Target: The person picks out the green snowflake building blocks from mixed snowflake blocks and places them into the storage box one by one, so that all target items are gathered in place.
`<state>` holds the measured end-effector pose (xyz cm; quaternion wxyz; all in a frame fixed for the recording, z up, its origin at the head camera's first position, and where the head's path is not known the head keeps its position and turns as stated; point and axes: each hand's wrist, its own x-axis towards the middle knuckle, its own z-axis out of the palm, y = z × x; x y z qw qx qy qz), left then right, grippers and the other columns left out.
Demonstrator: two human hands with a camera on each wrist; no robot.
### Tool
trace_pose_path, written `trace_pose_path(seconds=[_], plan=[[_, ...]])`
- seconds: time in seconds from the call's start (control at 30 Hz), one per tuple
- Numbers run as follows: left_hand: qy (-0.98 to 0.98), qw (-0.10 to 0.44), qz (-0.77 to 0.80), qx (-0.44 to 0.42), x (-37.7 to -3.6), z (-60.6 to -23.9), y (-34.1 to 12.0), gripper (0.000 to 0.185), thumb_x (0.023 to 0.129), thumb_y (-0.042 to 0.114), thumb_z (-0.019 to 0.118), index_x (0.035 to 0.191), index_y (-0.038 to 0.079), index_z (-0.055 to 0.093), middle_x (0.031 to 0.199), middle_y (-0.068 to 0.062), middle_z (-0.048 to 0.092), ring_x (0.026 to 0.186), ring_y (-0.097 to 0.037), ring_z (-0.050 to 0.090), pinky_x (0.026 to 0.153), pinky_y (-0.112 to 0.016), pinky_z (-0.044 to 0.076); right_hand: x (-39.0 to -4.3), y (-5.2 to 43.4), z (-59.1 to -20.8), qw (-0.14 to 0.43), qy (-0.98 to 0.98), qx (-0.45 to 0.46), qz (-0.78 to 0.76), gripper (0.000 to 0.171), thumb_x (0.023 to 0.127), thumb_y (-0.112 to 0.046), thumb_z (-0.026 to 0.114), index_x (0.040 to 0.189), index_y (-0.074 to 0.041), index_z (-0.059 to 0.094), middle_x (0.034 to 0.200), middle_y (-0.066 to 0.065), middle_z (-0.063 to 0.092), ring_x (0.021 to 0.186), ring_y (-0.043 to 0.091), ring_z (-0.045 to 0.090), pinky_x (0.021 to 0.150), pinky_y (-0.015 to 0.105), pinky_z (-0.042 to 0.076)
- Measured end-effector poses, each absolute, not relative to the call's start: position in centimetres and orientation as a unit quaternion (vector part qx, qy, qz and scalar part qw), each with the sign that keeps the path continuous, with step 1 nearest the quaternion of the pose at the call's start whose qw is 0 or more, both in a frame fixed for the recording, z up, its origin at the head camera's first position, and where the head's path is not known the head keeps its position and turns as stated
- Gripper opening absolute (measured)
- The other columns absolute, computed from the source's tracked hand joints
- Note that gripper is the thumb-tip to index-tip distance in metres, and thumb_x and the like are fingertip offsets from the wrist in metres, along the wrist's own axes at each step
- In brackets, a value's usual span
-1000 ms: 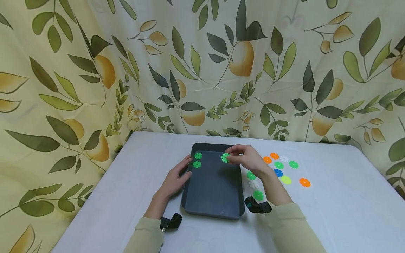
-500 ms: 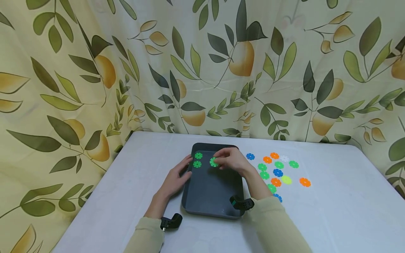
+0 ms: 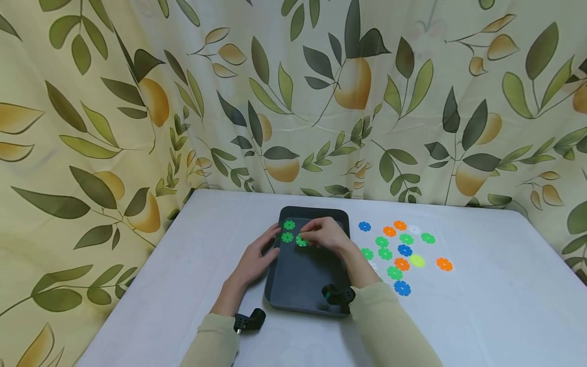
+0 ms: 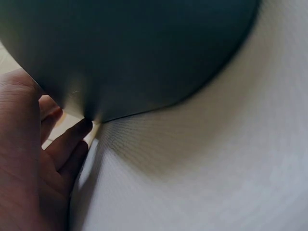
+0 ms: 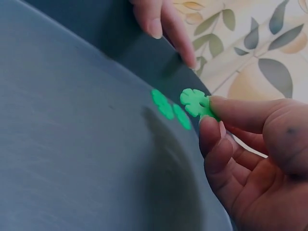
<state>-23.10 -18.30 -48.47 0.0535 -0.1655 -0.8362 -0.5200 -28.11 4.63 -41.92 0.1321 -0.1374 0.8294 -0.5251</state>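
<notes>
In my right hand (image 3: 326, 234), thumb and fingertips pinch a green notched plastic disc (image 5: 194, 102) by its edge. The hand is over the upper part of a dark grey tray (image 3: 307, 290). Two more green discs (image 3: 289, 225) lie one below the other inside the tray, near its upper left corner; the pinched disc is just to their right in the head view. My left hand (image 3: 257, 257) rests along the tray's left rim, its fingers and thumb extended and touching the edge. In the left wrist view its fingertips (image 4: 72, 139) are right at the underside of the rim.
Right of the tray, several loose discs lie scattered on the white-covered table (image 3: 486, 306), among them a blue disc (image 3: 402, 288), an orange disc (image 3: 444, 264) and a yellow disc (image 3: 417, 260). A leaf-patterned curtain (image 3: 293, 102) hangs behind the table. Each wrist wears a black band.
My right hand has moved left across the tray with the green disc, closer to the two discs lying there. The left hand has stayed at the rim.
</notes>
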Motion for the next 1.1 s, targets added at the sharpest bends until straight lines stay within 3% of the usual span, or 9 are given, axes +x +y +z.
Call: trace_pose_path(seconds=[0.47,1.1], plan=[[-0.832,0.056,-0.523,-0.176,-23.1,-48.5,-18.3,0.051,0.100,0.007,0.059,0.150,0.007,0.049,0.161,-0.002,0.035,0.143,-0.025,0.040,0.117,-0.045,0.032,-28.4,3.2,-43.1,0.162,0.835,-0.121,-0.511,0.014,0.093,-0.008,0.071,0.101,0.003,0.075,0.078,0.007,0.067,0.065,0.016,0.063,0.058,0.025,0.051],[-0.831,0.055,-0.526,-0.173,-23.0,-48.3,-18.3,0.051,0.099,0.007,0.059,0.149,0.007,0.050,0.160,-0.001,0.036,0.141,-0.027,0.042,0.117,-0.046,0.032,-27.8,1.7,-43.7,0.190,0.811,-0.139,-0.536,0.016,0.090,0.003,0.069,0.104,0.012,0.070,0.077,0.011,0.071,0.065,0.015,0.069,0.065,0.030,0.061]])
